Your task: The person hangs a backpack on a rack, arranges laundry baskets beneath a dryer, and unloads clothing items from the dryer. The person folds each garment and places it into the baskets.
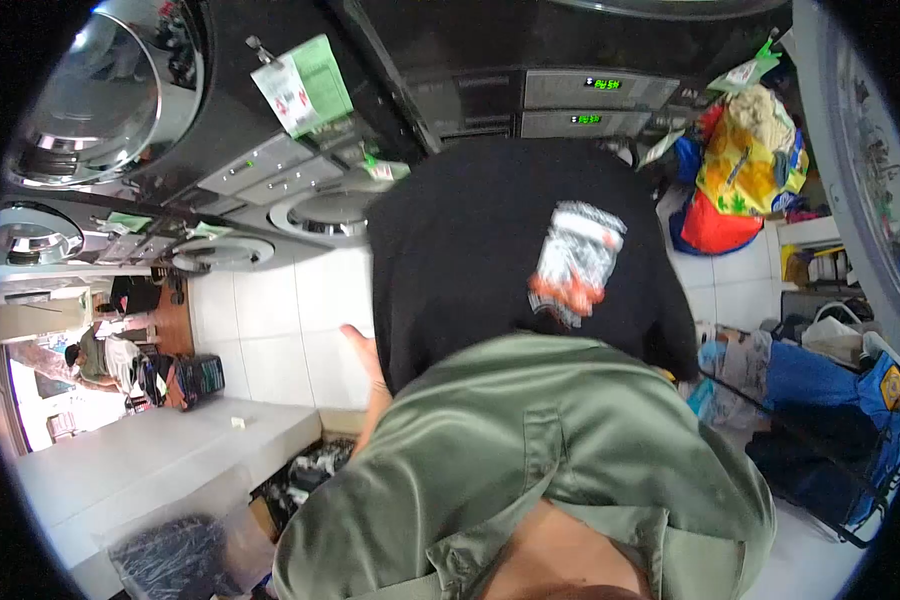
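Note:
A black T-shirt point(470, 230) with a white and orange print is spread out in front of my chest, over my green shirt point(530, 400). My left hand point(363, 352) is at the T-shirt's left edge. One digit of it stretches outward, away from the cloth, and the rest is hidden behind the fabric. Whether the hidden fingers touch the cloth I cannot tell. My right hand does not show; the T-shirt and my own sleeve cover that side.
Black front-loading machines point(120, 90) line the far side, with green tags clipped on. A colourful bag point(740, 170) stuffed with cloth is at the upper right. Blue bags point(820, 390) lie at right. At left are a pale counter point(160, 440) and a person point(100, 355) farther off.

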{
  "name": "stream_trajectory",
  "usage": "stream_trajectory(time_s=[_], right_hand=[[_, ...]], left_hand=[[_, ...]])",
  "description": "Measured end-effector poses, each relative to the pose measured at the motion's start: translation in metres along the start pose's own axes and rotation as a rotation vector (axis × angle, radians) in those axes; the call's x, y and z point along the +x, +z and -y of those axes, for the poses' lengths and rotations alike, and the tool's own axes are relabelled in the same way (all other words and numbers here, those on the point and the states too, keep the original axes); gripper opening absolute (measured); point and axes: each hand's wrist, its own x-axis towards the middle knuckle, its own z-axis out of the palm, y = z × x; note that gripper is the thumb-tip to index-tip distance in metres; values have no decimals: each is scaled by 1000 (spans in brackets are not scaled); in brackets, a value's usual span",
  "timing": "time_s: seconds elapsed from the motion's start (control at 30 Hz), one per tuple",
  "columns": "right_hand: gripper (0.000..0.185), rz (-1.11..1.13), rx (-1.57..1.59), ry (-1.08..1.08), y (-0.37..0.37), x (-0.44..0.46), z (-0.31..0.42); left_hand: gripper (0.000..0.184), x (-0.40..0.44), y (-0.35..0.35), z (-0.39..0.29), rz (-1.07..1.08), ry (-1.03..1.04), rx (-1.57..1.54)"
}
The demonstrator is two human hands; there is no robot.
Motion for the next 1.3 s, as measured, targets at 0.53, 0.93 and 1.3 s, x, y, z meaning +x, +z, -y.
stream_trajectory(time_s=[0.53,0.93,1.3], right_hand=[[28,624,110,-212,115,0,126],[51,-86,-1500,-653,-9,0,-61],[57,370,-1092,15,33,20,-46]], left_hand=[[43,30,23,-97,144,61,417],[41,-35,-109,76,-404,-25,1961],[49,87,-82,63,162,-923,1394]])
